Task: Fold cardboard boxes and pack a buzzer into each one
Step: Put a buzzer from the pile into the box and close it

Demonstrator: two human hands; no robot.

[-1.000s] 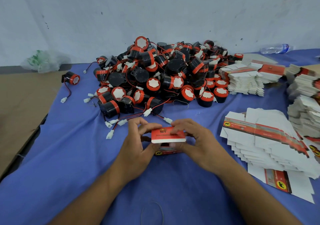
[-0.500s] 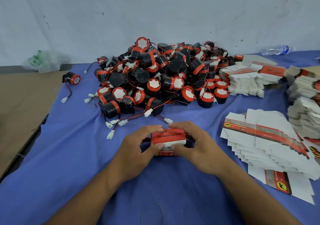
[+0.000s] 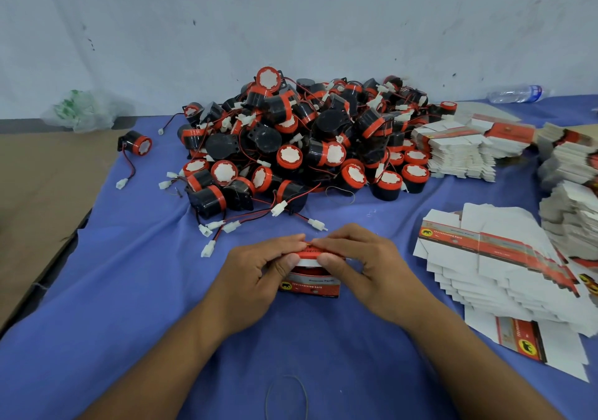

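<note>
A small red and white cardboard box (image 3: 310,285) stands on the blue cloth in front of me. My left hand (image 3: 255,270) grips its left side and my right hand (image 3: 365,264) its right, thumbs and fingers pinching the red lid flap at the top. Something red shows inside under the flap; I cannot tell what. A big pile of black and red buzzers (image 3: 304,141) with red wires and white plugs lies behind the box. Flat box blanks (image 3: 492,257) are fanned out to the right.
More stacks of blanks (image 3: 459,151) sit at the back right and along the right edge (image 3: 569,193). One stray buzzer (image 3: 137,142) lies at the left. A plastic bottle (image 3: 517,93) and a crumpled bag (image 3: 81,112) lie by the wall. A rubber band (image 3: 286,397) lies near me.
The lid flap, raised a second ago, has come down onto the box. Both hands have shifted with it and now press it at the top.
</note>
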